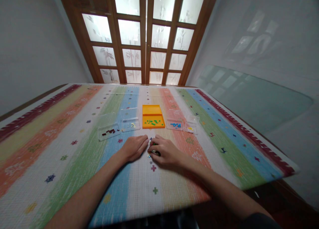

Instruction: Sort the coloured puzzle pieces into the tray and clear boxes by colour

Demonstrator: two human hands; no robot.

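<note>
My left hand [136, 147] rests on the striped tablecloth, its fingers stretched out together and pointing right. Just across from it, my right hand [165, 151] is curled with thumb and fingers pinched on a small toy brick piece [156, 152], which shows green and dark parts; most of it is hidden by the fingers. A few tiny light-coloured bits [149, 156] lie on the cloth between the hands. Beyond them stands an open orange case [151, 109] with small green bricks [154, 122] in its near half.
Left of the case are clear boxes holding dark brown bricks [110, 132] and cream bricks [131, 125]. Right of it, clear boxes hold blue bricks [176, 125] and yellow pieces [190, 128]. The patterned tablecloth [139, 189] reaches toward wooden glazed doors [147, 49].
</note>
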